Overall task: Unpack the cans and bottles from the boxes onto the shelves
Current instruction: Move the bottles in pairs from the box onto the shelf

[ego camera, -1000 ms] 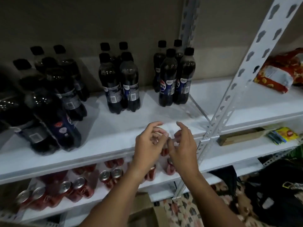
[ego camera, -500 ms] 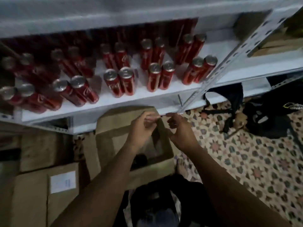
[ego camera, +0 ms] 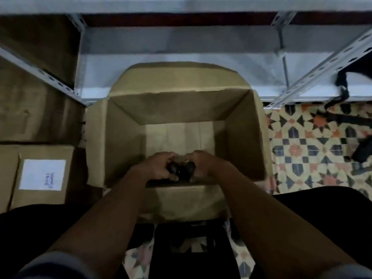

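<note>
Both hands reach into the open cardboard box (ego camera: pixel 181 109): left hand (ego camera: pixel 159 168) and right hand (ego camera: pixel 203 166) each curl fingers round a dark bottle cap (ego camera: pixel 173 168) (2 bottles, prob. the last), gripping tops because bodies sit below the fingers, near box wall.

Brown cardboard box (ego camera: pixel 124 137), white shelf (ego camera: pixel 181 57), star-patterned orange-blue floor (ego camera: pixel 314 146).

Both bare forearms run from the lower corners of the frame up to its centre, where the hands sit side by side. The left hand (ego camera: pixel 159 168) has its fingers curled around a dark bottle top (ego camera: pixel 173 168). The right hand (ego camera: pixel 203 166) grips a second bottle top (ego camera: pixel 190 168) just beside it.
</note>
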Motion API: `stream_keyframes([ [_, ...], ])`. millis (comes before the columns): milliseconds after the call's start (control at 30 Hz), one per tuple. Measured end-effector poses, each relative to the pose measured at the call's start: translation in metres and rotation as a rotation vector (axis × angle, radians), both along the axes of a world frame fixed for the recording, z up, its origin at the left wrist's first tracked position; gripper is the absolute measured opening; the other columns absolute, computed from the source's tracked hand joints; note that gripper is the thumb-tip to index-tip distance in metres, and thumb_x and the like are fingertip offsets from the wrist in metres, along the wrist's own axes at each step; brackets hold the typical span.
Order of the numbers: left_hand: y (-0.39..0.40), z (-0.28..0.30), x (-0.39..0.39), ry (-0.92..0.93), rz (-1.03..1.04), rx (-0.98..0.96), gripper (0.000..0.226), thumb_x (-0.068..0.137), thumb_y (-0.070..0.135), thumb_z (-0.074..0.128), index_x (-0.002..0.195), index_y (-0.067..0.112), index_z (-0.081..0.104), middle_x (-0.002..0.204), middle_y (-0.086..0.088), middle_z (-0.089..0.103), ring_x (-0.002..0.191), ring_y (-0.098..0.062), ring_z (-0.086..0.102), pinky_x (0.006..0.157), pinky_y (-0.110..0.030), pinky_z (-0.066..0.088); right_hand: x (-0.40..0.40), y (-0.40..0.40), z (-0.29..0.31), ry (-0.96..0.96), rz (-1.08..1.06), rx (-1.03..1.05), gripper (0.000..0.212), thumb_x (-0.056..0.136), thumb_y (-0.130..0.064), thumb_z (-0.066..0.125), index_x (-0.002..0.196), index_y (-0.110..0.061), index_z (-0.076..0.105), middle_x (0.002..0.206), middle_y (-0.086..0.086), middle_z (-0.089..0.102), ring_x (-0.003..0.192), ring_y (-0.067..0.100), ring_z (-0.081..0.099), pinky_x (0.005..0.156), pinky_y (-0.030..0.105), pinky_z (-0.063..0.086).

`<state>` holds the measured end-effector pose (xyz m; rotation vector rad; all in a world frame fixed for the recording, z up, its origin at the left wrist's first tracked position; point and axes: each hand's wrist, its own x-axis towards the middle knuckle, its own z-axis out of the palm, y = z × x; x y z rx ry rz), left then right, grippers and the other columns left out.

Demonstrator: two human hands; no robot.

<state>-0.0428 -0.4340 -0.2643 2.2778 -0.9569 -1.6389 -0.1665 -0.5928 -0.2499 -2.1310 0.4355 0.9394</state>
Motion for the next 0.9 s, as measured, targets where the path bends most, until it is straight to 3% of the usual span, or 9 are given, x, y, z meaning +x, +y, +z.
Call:
stream_keyframes([
  [100,-0.001,-0.025,-0.001,-0.166,-0.296,-0.003,0.076,0.070,0.058,0.084,0.134,0.032,0.054,0.125,0.002,0.059,0.113,-0.023,0.060,0.099,-0.043,0.050,0.006,0.007,-0.028,-0.002,0.060,0.009,0.068,0.067,-0.010,0.090,0.129,-0.019,0.064,0.119,0.006,0.067,0.106,0.026,0.064,0.078,0.029,0.048],
  [200,-0.006,-0.033,0.001,-0.194,-0.364,-0.011,0.068,0.075,0.055,0.083,0.132,0.030,0.055,0.122,-0.002,0.061,0.110,-0.025,0.060,0.096,-0.044,0.051,0.007,0.006,-0.039,-0.030,0.091,-0.029,0.064,0.065,-0.007,0.091,0.123,-0.018,0.066,0.119,0.006,0.065,0.107,0.026,0.063,0.084,0.032,0.051],
  [267,-0.009,-0.035,0.004,-0.185,-0.358,-0.039,0.068,0.072,0.053,0.086,0.131,0.031,0.059,0.120,0.002,0.064,0.108,-0.022,0.060,0.095,-0.042,0.052,0.004,0.003,-0.043,-0.062,0.073,-0.045,0.062,0.064,-0.004,0.090,0.120,-0.019,0.069,0.117,0.004,0.065,0.106,0.024,0.063,0.078,0.027,0.046],
  [367,-0.012,-0.038,0.011,-0.170,-0.277,-0.059,0.065,0.067,0.047,0.090,0.124,0.032,0.065,0.116,0.007,0.069,0.106,-0.018,0.063,0.094,-0.039,0.053,0.001,-0.004,-0.048,-0.111,-0.059,-0.031,0.061,0.062,-0.005,0.091,0.117,-0.020,0.071,0.115,0.002,0.069,0.104,0.022,0.064,0.079,0.025,0.048],
  [500,-0.017,-0.044,0.018,-0.134,-0.078,-0.087,0.085,0.046,0.051,0.087,0.126,0.038,0.063,0.117,0.010,0.068,0.106,-0.016,0.065,0.096,-0.039,0.055,0.005,-0.016,-0.048,-0.106,-0.190,0.043,0.062,0.066,-0.011,0.092,0.123,-0.017,0.069,0.121,0.002,0.069,0.108,0.019,0.061,0.090,0.027,0.048],
  [567,-0.020,-0.048,0.021,-0.119,0.001,-0.118,0.077,0.051,0.042,0.090,0.123,0.035,0.066,0.115,0.010,0.069,0.106,-0.016,0.066,0.095,-0.037,0.055,0.008,-0.023,-0.052,-0.109,-0.243,0.069,0.061,0.071,-0.016,0.090,0.127,-0.017,0.066,0.127,0.002,0.066,0.117,0.020,0.059,0.098,0.030,0.047],
  [667,-0.026,-0.058,0.027,-0.073,0.158,-0.142,0.064,0.053,0.027,0.100,0.110,0.032,0.070,0.105,0.013,0.072,0.101,-0.013,0.068,0.082,-0.030,0.055,0.014,-0.032,-0.060,-0.075,-0.364,0.156,0.062,0.070,-0.015,0.091,0.126,-0.018,0.065,0.123,0.000,0.064,0.121,0.024,0.058,0.100,0.035,0.049],
  [767,-0.033,-0.067,0.036,-0.027,0.221,-0.140,0.065,0.037,0.036,0.103,0.096,0.030,0.074,0.092,0.015,0.076,0.094,-0.011,0.071,0.084,-0.035,0.059,0.021,-0.037,-0.071,-0.019,-0.248,0.123,0.071,0.059,-0.013,0.096,0.122,-0.024,0.064,0.124,-0.004,0.064,0.117,0.020,0.058,0.103,0.037,0.047],
  [900,-0.039,-0.076,0.038,0.003,0.230,-0.146,0.070,0.036,0.032,0.103,0.099,0.035,0.074,0.100,0.018,0.075,0.100,-0.008,0.070,0.092,-0.035,0.057,0.024,-0.039,-0.083,-0.022,-0.222,0.116,0.076,0.049,-0.010,0.098,0.116,-0.022,0.065,0.119,-0.004,0.067,0.113,0.021,0.061,0.099,0.038,0.051],
])
